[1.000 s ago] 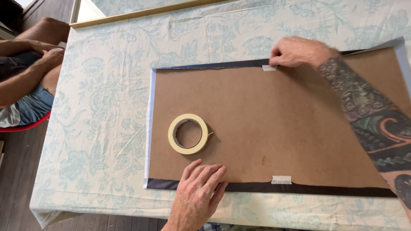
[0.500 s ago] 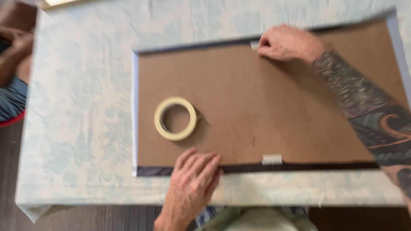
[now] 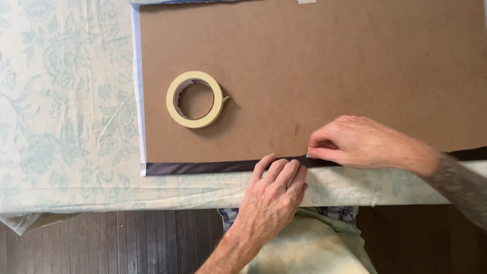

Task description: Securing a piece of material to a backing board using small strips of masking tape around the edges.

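A large brown backing board (image 3: pixel 314 66) lies flat on a cloth-covered table, with a dark strip of material (image 3: pixel 203 167) folded along its near edge. A roll of cream masking tape (image 3: pixel 195 99) rests on the board at its left. My left hand (image 3: pixel 274 195) lies flat with its fingertips pressing on the dark strip at the near edge. My right hand (image 3: pixel 357 142) sits just to its right, fingers pinched on a small piece of pale tape (image 3: pixel 308 152) at that same edge. A second tape piece (image 3: pixel 306 1) shows at the far edge.
The table wears a pale floral cloth (image 3: pixel 66 111), with its front edge close to me. Dark wooden floorboards (image 3: pixel 101 243) lie below. A white border strip (image 3: pixel 137 81) runs along the board's left side.
My right hand has come from the board's far edge down to the near edge beside my left hand. The view has tilted down and closer to the near edge.
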